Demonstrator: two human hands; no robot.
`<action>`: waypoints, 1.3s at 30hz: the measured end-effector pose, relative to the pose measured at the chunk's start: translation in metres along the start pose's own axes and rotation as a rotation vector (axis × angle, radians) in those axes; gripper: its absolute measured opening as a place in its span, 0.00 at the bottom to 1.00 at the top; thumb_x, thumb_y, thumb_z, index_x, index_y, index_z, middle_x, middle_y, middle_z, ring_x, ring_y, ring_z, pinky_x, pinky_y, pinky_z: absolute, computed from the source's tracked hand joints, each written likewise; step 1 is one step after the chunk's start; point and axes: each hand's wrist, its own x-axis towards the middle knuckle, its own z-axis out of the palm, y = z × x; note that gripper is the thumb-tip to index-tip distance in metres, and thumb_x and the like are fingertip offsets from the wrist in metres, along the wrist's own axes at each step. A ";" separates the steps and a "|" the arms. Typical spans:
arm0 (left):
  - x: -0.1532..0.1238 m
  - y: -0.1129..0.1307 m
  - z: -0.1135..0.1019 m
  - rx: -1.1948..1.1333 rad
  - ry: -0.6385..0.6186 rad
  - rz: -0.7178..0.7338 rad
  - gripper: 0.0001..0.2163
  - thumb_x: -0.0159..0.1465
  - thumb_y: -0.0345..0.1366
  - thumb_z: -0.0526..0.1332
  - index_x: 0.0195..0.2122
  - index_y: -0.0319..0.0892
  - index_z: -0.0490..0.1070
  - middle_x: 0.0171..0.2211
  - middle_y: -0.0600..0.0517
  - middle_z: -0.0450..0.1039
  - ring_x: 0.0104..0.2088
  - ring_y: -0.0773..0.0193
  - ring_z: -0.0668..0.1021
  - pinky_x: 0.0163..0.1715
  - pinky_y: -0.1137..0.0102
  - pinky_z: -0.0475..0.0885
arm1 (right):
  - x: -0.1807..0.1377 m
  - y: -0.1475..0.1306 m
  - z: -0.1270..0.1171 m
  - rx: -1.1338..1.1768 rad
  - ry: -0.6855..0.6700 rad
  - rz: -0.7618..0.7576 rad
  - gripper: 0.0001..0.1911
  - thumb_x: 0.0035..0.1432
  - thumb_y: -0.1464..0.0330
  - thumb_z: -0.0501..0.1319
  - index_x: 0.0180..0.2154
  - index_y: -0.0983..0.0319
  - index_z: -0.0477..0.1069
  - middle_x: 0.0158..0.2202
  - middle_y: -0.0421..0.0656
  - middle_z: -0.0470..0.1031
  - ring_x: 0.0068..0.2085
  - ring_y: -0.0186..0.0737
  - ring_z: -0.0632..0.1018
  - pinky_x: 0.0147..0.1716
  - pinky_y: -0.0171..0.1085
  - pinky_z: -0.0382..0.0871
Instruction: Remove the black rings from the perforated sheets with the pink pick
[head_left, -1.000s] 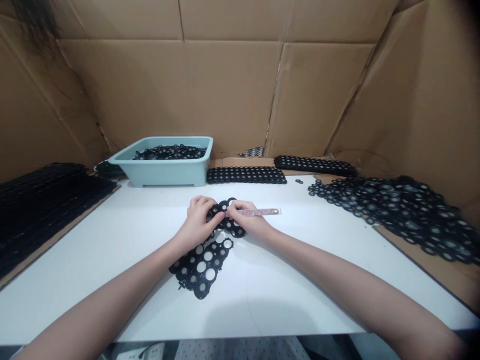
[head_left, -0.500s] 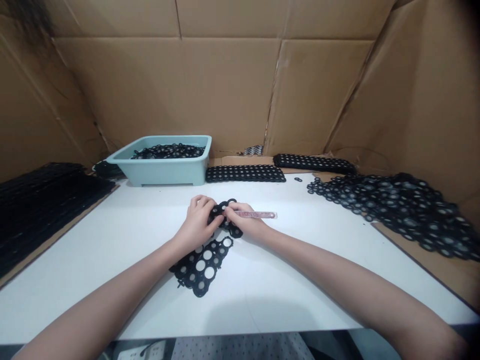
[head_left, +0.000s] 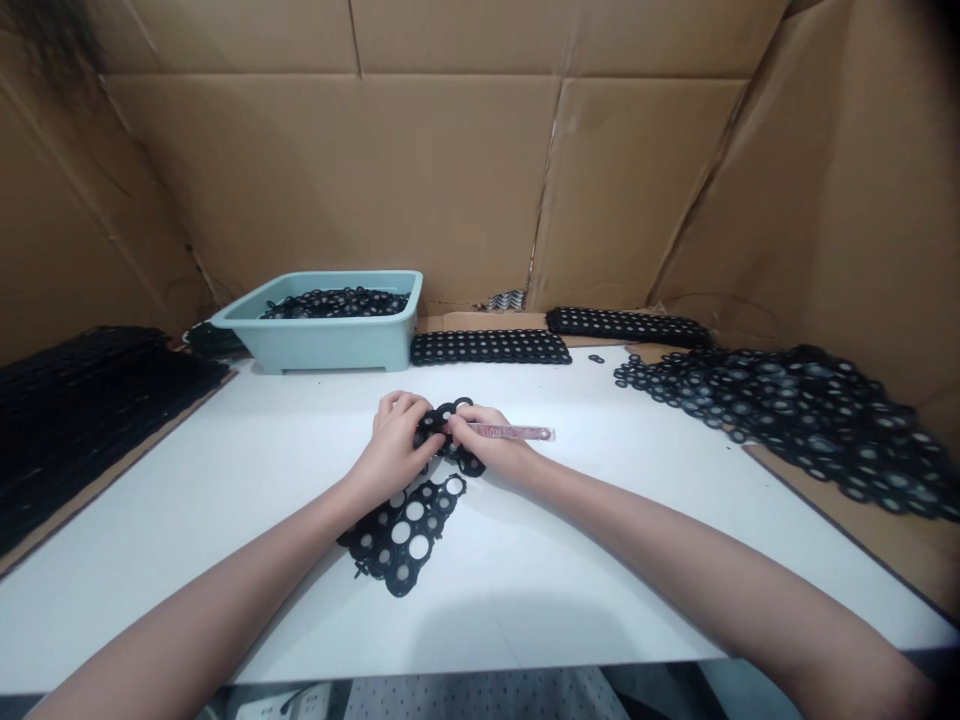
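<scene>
My left hand (head_left: 401, 435) is closed on a black perforated ring sheet (head_left: 469, 462), thumb and fingers gripping its left side. Fingers of my right hand (head_left: 487, 438) pinch a thin flat tool with a pinkish printed handle (head_left: 525, 433); the handle points right and has a hole at its end. The tool's tip is hidden at the sheet, where both hands meet. Below them, a second black piece with round holes (head_left: 411, 530) lies flat on the table, partly covered by my left wrist. Whether the two pieces join cannot be seen.
A pale blue tub (head_left: 330, 345) of black ring parts stands at the back left. Behind the hands lie black perforated strips (head_left: 491, 347). A heap of black ring pieces (head_left: 810, 420) spreads at right, and a dark stack (head_left: 90, 420) lines the left edge. Cardboard walls (head_left: 450, 170) enclose the table.
Almost nothing differs. The tool's handle has tilted very slightly down at its right end; both hands stay in place.
</scene>
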 end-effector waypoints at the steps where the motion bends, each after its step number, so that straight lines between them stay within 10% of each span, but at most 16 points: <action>1: 0.000 0.000 0.000 0.005 -0.005 -0.005 0.07 0.57 0.38 0.54 0.35 0.42 0.63 0.40 0.48 0.63 0.46 0.55 0.60 0.46 0.59 0.59 | 0.000 0.000 0.000 -0.002 -0.004 0.000 0.16 0.57 0.62 0.47 0.21 0.62 0.54 0.22 0.37 0.57 0.25 0.30 0.62 0.24 0.31 0.52; 39: -0.001 0.004 -0.002 0.124 0.007 -0.001 0.08 0.59 0.41 0.51 0.31 0.42 0.61 0.37 0.48 0.63 0.46 0.53 0.60 0.43 0.57 0.59 | -0.001 -0.004 -0.001 -0.020 -0.009 -0.003 0.16 0.57 0.62 0.47 0.21 0.62 0.56 0.23 0.37 0.58 0.25 0.31 0.61 0.24 0.32 0.52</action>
